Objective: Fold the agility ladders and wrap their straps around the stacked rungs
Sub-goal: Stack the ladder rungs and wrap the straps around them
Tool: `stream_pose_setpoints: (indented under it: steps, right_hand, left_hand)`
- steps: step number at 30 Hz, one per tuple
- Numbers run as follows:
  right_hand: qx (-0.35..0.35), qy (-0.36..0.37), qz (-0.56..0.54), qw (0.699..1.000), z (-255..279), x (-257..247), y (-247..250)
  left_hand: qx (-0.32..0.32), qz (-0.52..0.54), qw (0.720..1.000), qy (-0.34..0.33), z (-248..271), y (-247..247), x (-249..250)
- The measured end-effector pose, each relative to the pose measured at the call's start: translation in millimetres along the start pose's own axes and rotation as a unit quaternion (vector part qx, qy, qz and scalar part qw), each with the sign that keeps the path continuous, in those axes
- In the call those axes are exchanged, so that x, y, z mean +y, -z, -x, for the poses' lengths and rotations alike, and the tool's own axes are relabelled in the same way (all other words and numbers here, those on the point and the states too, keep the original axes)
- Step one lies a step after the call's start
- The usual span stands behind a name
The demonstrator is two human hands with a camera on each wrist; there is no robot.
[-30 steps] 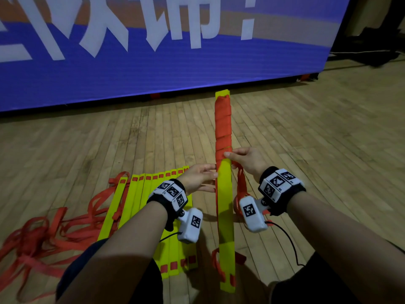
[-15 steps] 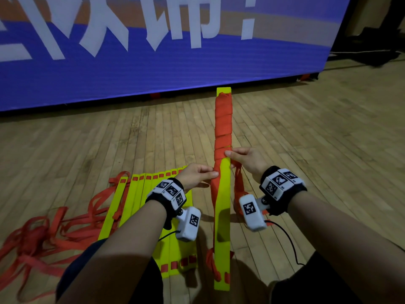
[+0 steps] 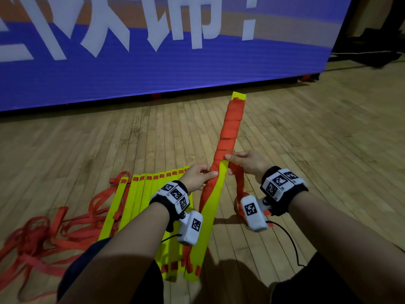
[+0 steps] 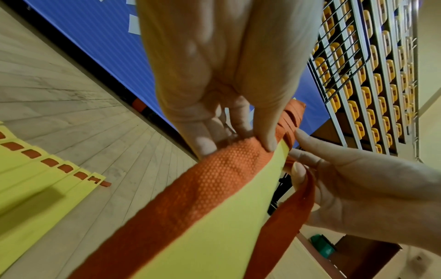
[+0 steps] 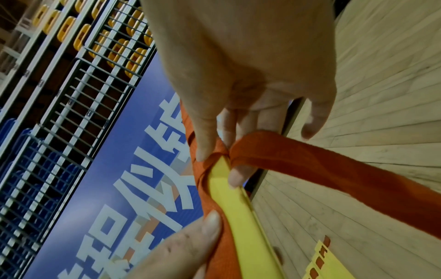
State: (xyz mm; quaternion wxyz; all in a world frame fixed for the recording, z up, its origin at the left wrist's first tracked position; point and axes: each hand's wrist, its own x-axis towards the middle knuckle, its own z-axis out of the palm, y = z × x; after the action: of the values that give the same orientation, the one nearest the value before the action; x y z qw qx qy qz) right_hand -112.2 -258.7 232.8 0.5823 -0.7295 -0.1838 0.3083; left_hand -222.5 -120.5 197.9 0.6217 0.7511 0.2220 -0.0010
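I hold a stack of yellow rungs (image 3: 210, 207) lengthwise in front of me, raised off the floor. Its far half is wound in orange strap (image 3: 232, 123). My left hand (image 3: 197, 177) grips the stack at the last wrap, thumb on the orange strap (image 4: 214, 179) along the stack's left edge. My right hand (image 3: 246, 162) pinches the stack (image 5: 241, 203) at the same spot, with the loose strap (image 5: 334, 169) running from its fingers down to the floor. A second ladder (image 3: 135, 207) lies on the floor at my left, its yellow rungs side by side.
Loose orange straps (image 3: 41, 238) of the second ladder spread over the wooden floor at the lower left. A large blue banner (image 3: 153, 62) stands across the back. Dark equipment sits at the far right corner. Bare floor lies to the right.
The stack has tilted, its far end swinging right and its near end left. Both hands kept their hold at the last wrap.
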Motion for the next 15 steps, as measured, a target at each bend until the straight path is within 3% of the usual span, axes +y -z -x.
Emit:
stream_pose_setpoints:
  steps: [6, 10, 15]
  right_hand:
    - [-0.001, 0.025, 0.003, 1.0, 2, -3, -3]
    - [-0.007, 0.028, -0.003, 1.0, 0, -1, -3]
    - [-0.007, 0.023, -0.013, 1.0, -1, 0, 0]
  left_hand:
    - [-0.038, 0.029, 0.999, 0.025, 1, -5, 3]
    - [-0.122, 0.082, 0.987, 0.065, 5, -2, 5]
    - [-0.2, 0.107, 0.973, 0.048, 11, 0, 7]
